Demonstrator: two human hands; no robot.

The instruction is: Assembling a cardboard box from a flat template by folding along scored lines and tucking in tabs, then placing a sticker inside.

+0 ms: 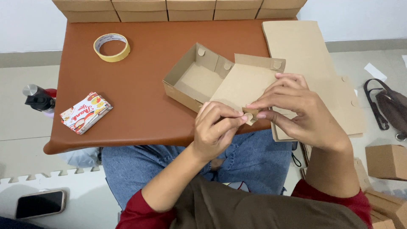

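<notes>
Landmark: the half-folded brown cardboard box [199, 80], sitting on the reddish-brown padded table top [140, 85], open side up, lid panel still flat and running from the box toward the person.

The small cardboard corner tab [250, 116] at the lid's near edge is the work point. It hangs right at the table's near edge, over the lap. Left hand [216, 129] comes at it from below-left, thumb and forefinger pinched together on the tab. Right hand [296, 112] comes from the right, fingers laid flat over the lid's right side, fingertips closed on the same tab. Both hands touch at the tab; neither is nearer. The tab is mostly hidden by fingertips, so its fold state can't be read.

Lid's long axis runs diagonally, from the box's near-right wall toward the hands. The lid's side flap [260, 61] stands up on the far side of the lid, with a round locking tab.

Room around the box:
- Right: stack of flat unfolded cardboard blanks [305, 51], touching or under the lid's right edge; tight.
- Left: bare table, then a yellow ring of tape [112, 47] well apart, far-left.
- Near-left: a red-and-white printed packet [86, 112], near the table's left edge.
- Far side: a row of finished brown boxes [178, 9] along the table's back edge.
</notes>
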